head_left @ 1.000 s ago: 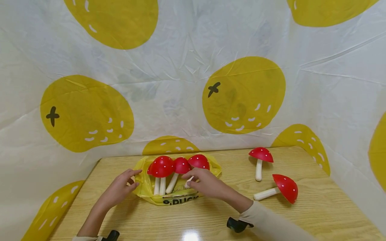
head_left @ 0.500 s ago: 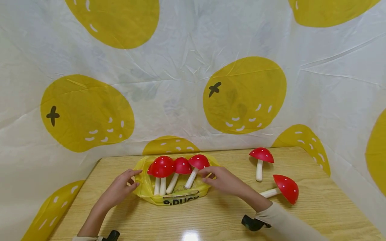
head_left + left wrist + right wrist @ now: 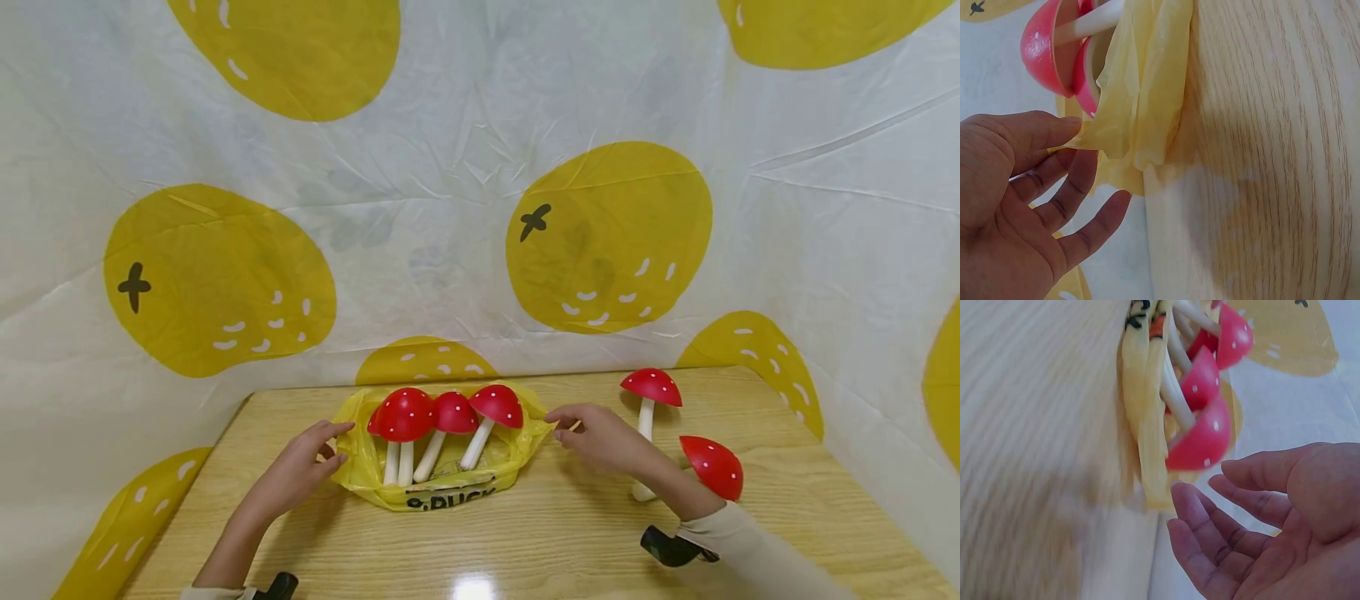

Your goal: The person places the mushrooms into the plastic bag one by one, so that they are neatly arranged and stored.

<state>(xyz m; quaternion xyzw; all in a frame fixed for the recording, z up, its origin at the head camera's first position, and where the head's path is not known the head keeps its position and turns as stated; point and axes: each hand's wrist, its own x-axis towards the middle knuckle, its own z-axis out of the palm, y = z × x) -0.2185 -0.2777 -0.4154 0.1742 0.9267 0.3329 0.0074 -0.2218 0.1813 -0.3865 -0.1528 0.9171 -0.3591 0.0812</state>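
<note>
Left hand (image 3: pixel 300 467), at the lower left of the frame, pinches the edge of a yellow bag (image 3: pixel 384 497) between thumb and finger. Right hand (image 3: pixel 602 439), at the lower right, has a small gap between thumb and fingers. Its tips are at the bag's right end; I can't tell if they touch it. The bag sits open on the bench (image 3: pixel 405 558), low in the middle, with four red mushrooms (image 3: pixel 406 415) inside. Two more mushrooms (image 3: pixel 716 468) lie at the right, one partly behind the right arm. Farthest back hangs a white cloth (image 3: pixel 420 275) with yellow fruit.
</note>
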